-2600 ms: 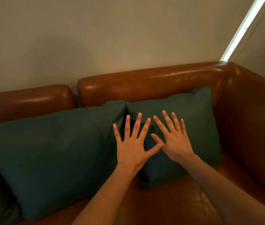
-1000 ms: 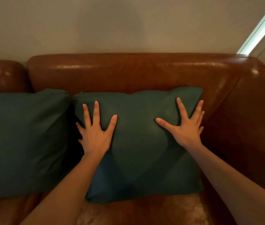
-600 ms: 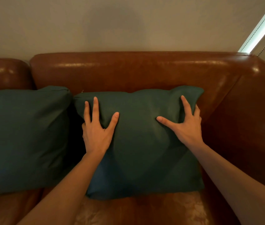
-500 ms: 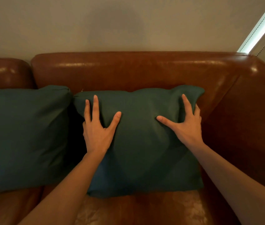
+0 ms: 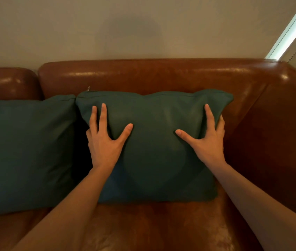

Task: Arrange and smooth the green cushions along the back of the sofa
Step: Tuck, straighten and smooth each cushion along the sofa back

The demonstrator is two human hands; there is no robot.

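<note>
A brown leather sofa (image 5: 161, 77) fills the view from above, seen over a person's two bare forearms. Two dark green cushions stand along its backrest. The right cushion (image 5: 154, 160) leans upright against the backrest in the sofa's right corner, its lower edge resting on the seat and its right edge close to the armrest (image 5: 279, 133). A small metal zipper pull (image 5: 88, 88) sticks up at its top left corner. The left cushion (image 5: 25, 151) stands just beside it, their upper corners touching, with a dark gap between them lower down.

Both hands are on the right cushion. The left hand (image 5: 103, 142) lies on the cushion's left side, thumb spread wide across the front and two fingers (image 5: 103, 115) pointing straight up, close together; its other fingers curl around the left edge, out of sight. The right hand (image 5: 208, 144) mirrors it on the right side, thumb stretched inward across the fabric, index finger pointing up, and the remaining fingers wrapping around the right edge. The fabric dents under both hands.

Behind the sofa is a plain beige wall (image 5: 125, 28). A bright strip of window light (image 5: 292, 28) with a hanging blind cord shows at the top right.
</note>
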